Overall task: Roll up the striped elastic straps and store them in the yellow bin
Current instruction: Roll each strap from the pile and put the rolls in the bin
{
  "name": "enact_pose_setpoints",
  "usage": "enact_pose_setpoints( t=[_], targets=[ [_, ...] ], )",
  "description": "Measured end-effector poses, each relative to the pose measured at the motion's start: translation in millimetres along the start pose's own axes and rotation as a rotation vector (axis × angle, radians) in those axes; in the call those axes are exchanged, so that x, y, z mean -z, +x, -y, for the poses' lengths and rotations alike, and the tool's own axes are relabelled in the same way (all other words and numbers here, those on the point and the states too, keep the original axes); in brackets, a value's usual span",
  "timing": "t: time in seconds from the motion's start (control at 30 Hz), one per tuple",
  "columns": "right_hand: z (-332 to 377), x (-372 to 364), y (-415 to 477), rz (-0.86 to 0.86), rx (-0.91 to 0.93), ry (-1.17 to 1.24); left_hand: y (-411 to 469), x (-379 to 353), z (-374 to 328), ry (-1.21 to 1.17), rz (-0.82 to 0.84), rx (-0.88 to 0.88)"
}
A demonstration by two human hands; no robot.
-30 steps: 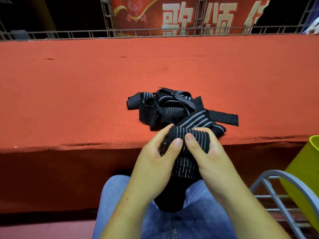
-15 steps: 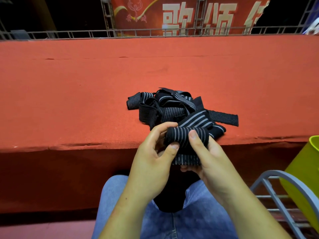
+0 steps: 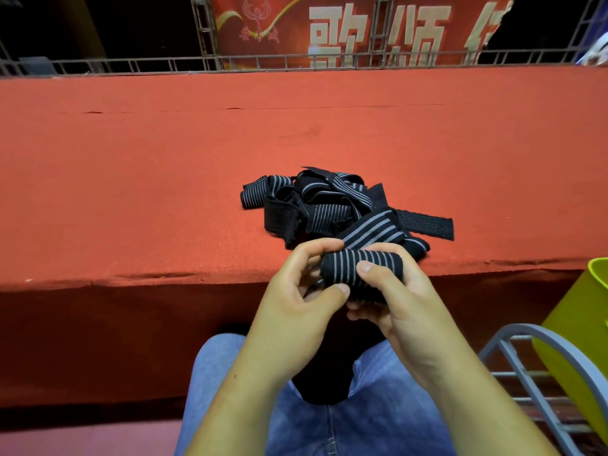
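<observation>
Two hands, the left hand (image 3: 292, 317) and right hand (image 3: 408, 311), clench their fingers (image 3: 370, 273) round a soft, springy strap roll (image 3: 358, 263), probably best pinched across its wraps lest it uncoil, with the loose pile (image 3: 329, 205) just beyond the fingers and the yellow bin (image 3: 582, 327) to their right.

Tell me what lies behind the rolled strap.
A tangled pile of striped straps lies behind the rolled strap on the red surface. The roll, left hand and right hand hide its near edge.

Event stage, seemingly: red carpeted platform (image 3: 164, 176) just beyond the left hand (image 3: 296, 317), metal truss (image 3: 205, 28) and lettered banner (image 3: 289, 14) far past it.
</observation>
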State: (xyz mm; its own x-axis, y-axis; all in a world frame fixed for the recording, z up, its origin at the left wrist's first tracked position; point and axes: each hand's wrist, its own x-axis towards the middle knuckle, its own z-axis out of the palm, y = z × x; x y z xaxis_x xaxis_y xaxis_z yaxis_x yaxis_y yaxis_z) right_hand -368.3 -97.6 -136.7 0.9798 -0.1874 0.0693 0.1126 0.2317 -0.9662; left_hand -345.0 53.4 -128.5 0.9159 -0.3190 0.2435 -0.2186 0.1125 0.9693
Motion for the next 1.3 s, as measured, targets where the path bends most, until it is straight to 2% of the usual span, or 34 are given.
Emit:
enact_pose_setpoints(
  t=[0.33,0.63,0.8,0.93,1.03,1.3],
  targets=[
    [-1,5,1,0.008,0.041,-0.101,4,1,3,0.039,-0.101,0.050],
    [4,5,0,0.011,0.103,-0.223,6,4,8,0.020,-0.098,0.071],
    [6,12,1,0.106,0.039,-0.129,6,6,9,0.068,-0.124,0.027],
    [13,22,1,0.122,0.050,-0.186,5,2,7,0.076,-0.115,0.012],
    [18,30,-2,0.086,0.115,-0.283,8,-4,8,0.017,-0.078,0.063],
    [25,58,-5,0.066,0.113,-0.327,19,-26,15,0.132,-0.003,0.050]
  ],
)
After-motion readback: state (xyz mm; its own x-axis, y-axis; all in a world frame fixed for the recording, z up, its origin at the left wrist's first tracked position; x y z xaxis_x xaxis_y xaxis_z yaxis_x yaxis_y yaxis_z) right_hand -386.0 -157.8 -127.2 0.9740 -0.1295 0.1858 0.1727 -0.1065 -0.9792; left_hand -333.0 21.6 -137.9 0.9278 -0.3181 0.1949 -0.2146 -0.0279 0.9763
